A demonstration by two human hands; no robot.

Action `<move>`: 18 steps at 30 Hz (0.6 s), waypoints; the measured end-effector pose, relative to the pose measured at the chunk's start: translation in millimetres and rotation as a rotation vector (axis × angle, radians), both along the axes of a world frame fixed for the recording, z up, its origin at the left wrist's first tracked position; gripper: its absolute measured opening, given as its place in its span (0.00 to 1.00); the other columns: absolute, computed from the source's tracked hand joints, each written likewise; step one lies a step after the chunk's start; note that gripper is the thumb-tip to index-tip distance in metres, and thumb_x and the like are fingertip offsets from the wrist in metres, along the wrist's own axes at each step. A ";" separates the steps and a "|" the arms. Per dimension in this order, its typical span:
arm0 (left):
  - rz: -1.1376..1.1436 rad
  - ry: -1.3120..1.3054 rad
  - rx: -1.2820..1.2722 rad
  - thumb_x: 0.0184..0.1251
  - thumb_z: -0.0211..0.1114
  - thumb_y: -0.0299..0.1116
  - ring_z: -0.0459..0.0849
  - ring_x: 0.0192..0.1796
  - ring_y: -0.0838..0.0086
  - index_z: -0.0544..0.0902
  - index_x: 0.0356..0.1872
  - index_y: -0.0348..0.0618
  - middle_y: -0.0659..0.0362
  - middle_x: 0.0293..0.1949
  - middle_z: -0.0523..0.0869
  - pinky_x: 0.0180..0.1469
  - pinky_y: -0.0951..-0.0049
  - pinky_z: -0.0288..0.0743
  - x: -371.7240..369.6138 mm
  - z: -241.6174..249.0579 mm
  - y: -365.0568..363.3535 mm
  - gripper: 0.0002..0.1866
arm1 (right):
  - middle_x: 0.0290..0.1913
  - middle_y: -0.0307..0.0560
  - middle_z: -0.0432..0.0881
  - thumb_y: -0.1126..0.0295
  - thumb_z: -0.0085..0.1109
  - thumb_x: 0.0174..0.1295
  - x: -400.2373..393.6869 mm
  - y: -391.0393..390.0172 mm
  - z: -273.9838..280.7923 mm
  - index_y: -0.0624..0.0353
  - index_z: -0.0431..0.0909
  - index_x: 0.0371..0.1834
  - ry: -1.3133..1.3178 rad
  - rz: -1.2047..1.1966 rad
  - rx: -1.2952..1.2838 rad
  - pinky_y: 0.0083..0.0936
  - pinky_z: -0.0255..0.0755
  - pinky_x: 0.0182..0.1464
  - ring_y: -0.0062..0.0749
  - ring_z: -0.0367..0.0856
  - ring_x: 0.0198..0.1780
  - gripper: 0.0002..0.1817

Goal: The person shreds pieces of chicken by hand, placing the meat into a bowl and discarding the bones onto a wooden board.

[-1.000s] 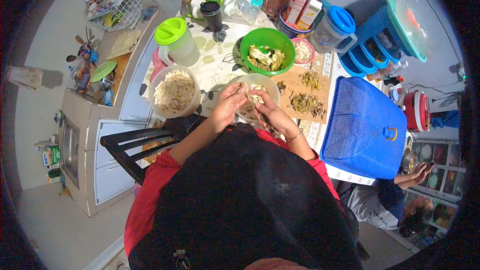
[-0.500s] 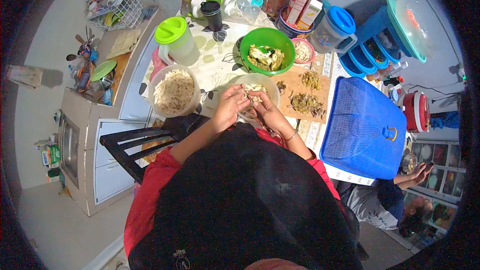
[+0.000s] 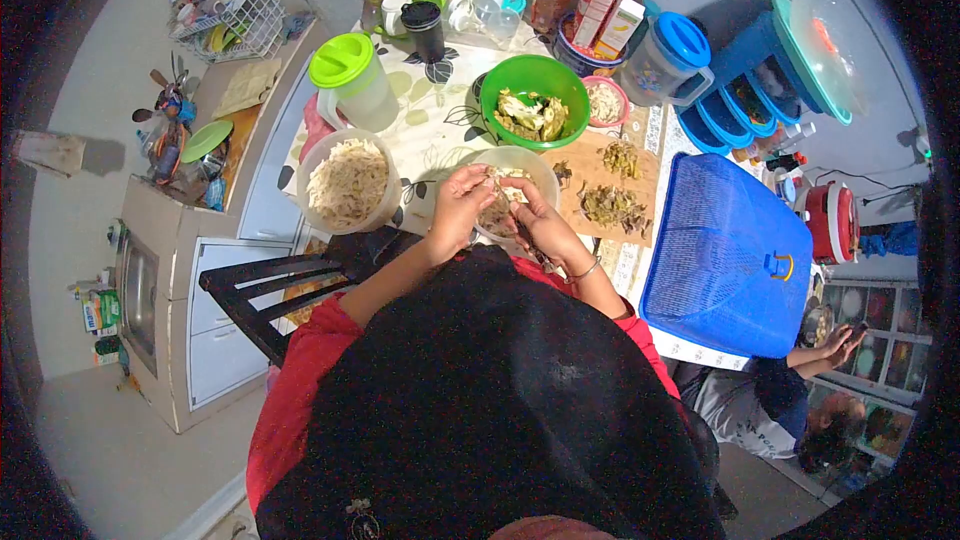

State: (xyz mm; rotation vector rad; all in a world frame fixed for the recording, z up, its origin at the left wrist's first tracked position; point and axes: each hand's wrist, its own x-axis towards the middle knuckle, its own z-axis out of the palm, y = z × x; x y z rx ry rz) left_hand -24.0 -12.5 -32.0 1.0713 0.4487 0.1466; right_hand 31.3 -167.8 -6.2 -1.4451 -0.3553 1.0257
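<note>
Between my hands sits a pale, translucent plastic bowl (image 3: 535,168), smooth and dull. The round green plastic bowl (image 3: 535,80) looks glossy. The brown wooden cutting board (image 3: 640,202) is matt; the blue plastic mesh cover (image 3: 725,260) is ridged.

Pale shredded food piece (image 3: 497,183), pinched over the clear bowl (image 3: 540,168) of similar bits

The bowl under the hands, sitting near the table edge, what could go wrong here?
1. The clear bowl sits close to the table's near edge under both hands; a push from the left hand or right hand might slide it off.
2. Pieces could drop past the rim onto the lap.
3. The cutting board beside it holds loose scraps that a right elbow might sweep away.
</note>
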 end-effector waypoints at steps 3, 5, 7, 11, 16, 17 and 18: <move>-0.034 -0.009 0.067 0.66 0.58 0.27 0.78 0.44 0.78 0.72 0.53 0.39 0.58 0.44 0.80 0.48 0.75 0.74 1.3 -3.2 3.7 0.15 | 0.24 0.34 0.68 0.68 0.38 0.71 -1.3 0.4 1.2 0.42 0.60 0.64 -0.002 -0.006 -0.052 0.12 0.57 0.19 0.16 0.62 0.18 0.18; -0.053 -0.005 0.076 0.65 0.59 0.27 0.78 0.44 0.78 0.72 0.53 0.39 0.57 0.44 0.80 0.47 0.75 0.75 1.3 4.4 4.8 0.16 | 0.25 0.36 0.68 0.68 0.38 0.71 -2.2 -1.5 7.3 0.43 0.60 0.64 0.201 -0.040 0.098 0.12 0.58 0.19 0.17 0.63 0.18 0.19; -0.077 0.035 -0.037 0.65 0.59 0.27 0.79 0.46 0.76 0.72 0.54 0.40 0.57 0.45 0.80 0.49 0.75 0.74 -0.4 4.1 4.5 0.16 | 0.25 0.37 0.69 0.68 0.38 0.71 -0.3 -3.3 14.1 0.44 0.60 0.64 0.329 -0.064 0.196 0.13 0.59 0.18 0.18 0.63 0.18 0.19; -0.120 0.100 -0.285 0.68 0.54 0.27 0.78 0.55 0.67 0.68 0.57 0.41 0.53 0.51 0.78 0.58 0.70 0.73 0.0 2.5 11.9 0.17 | 0.26 0.38 0.69 0.68 0.38 0.70 9.8 -8.3 4.3 0.46 0.58 0.64 0.348 -0.121 0.212 0.14 0.59 0.16 0.19 0.64 0.18 0.20; -0.120 0.089 -0.384 0.70 0.54 0.31 0.78 0.56 0.69 0.69 0.56 0.43 0.53 0.54 0.78 0.61 0.71 0.70 1.0 -1.6 18.5 0.15 | 0.24 0.35 0.68 0.69 0.38 0.71 4.8 -5.9 -7.2 0.45 0.57 0.65 0.005 -0.155 -0.096 0.14 0.58 0.17 0.18 0.64 0.18 0.20; -0.127 0.081 -0.391 0.70 0.54 0.31 0.77 0.56 0.70 0.69 0.55 0.43 0.54 0.54 0.78 0.61 0.71 0.70 1.0 -3.9 18.6 0.15 | 0.24 0.35 0.68 0.69 0.38 0.71 4.5 -6.1 -11.3 0.44 0.57 0.65 -0.010 -0.117 -0.078 0.14 0.58 0.16 0.17 0.64 0.18 0.20; -0.123 0.081 -0.394 0.70 0.54 0.31 0.77 0.56 0.70 0.69 0.55 0.43 0.54 0.54 0.78 0.61 0.72 0.69 0.9 -4.3 18.3 0.15 | 0.24 0.34 0.68 0.68 0.38 0.71 4.0 -5.8 -13.4 0.43 0.57 0.65 -0.025 -0.079 -0.059 0.13 0.58 0.16 0.17 0.63 0.17 0.20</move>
